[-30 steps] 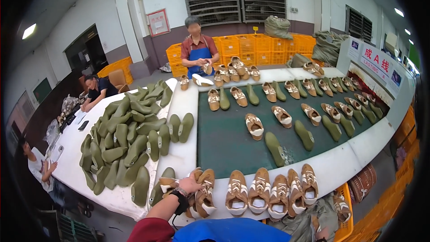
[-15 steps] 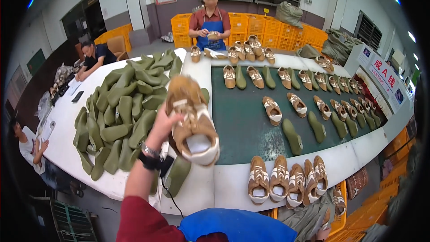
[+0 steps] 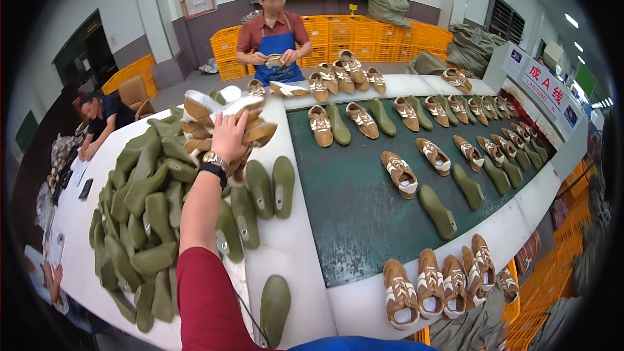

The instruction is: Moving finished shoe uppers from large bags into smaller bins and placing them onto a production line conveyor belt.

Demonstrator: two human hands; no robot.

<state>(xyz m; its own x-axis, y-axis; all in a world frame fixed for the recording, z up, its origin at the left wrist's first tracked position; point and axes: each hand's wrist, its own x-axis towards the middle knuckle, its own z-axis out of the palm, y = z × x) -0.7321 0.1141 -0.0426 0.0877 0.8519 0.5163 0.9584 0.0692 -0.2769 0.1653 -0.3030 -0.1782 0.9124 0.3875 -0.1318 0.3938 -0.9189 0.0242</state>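
My left hand [image 3: 229,138] is closed around a bunch of brown-and-white sneakers [image 3: 198,114], holding them over the far right part of a heap of green shoe lasts [image 3: 146,195]. The shoes are slightly blurred, and my hand covers part of them; white soles face partly upward. Just nearer than the shoes, several loose lasts [image 3: 260,188] lie on the white tabletop [image 3: 289,247]. A single last [image 3: 275,309] rests closer to me. My right hand does not show.
A green conveyor belt [image 3: 338,221] carries rows of sneakers and lasts. More sneakers [image 3: 400,292] line the near ledge. Across the table a co-worker in a blue apron [image 3: 276,58] handles a shoe. Other people sit at the left. Orange crates [image 3: 364,32] stand behind.
My left hand has carried the sneakers away from me and left, over the far side of the heap. Lasts formerly behind them now show. The view has shifted.
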